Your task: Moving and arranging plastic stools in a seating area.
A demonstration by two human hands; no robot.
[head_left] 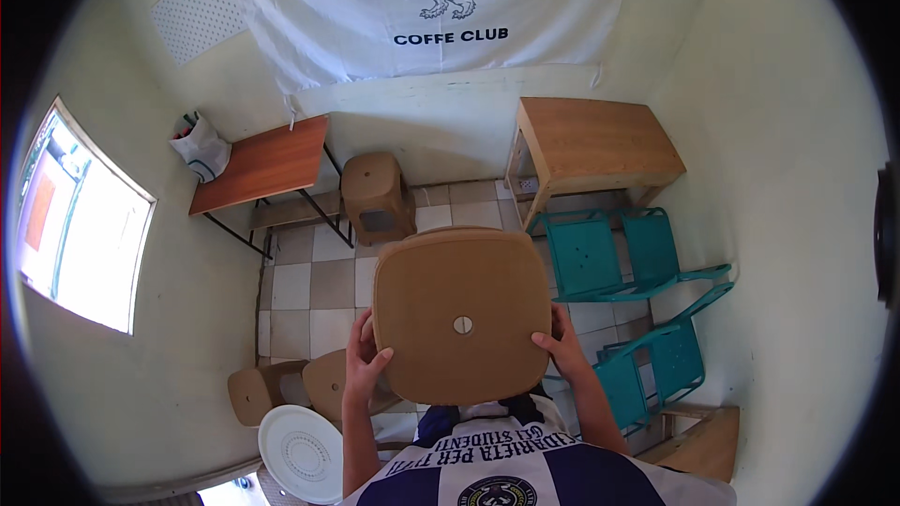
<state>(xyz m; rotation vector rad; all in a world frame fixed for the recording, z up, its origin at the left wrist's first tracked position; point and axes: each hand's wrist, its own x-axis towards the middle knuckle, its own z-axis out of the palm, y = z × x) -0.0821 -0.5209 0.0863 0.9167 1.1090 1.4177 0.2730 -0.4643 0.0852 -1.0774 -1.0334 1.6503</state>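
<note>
In front of my body I hold up a brown plastic stool, its square, round-cornered seat facing up with a small hole in the middle. An edge of brown shows just behind the far rim; whether a second stool is stacked beneath I cannot tell. My left hand grips the seat's left edge, thumb on top. At the right edge my right hand does the same, thumb on the seat and fingers around the side. The fingers under the rim are partly hidden, and the seat hides the stool's legs.
Another brown stool stands by the far wall, beside a reddish-brown desk with a white bag. A wooden table is at far right. Teal metal chairs line the right. Brown stools and a white round top are near left.
</note>
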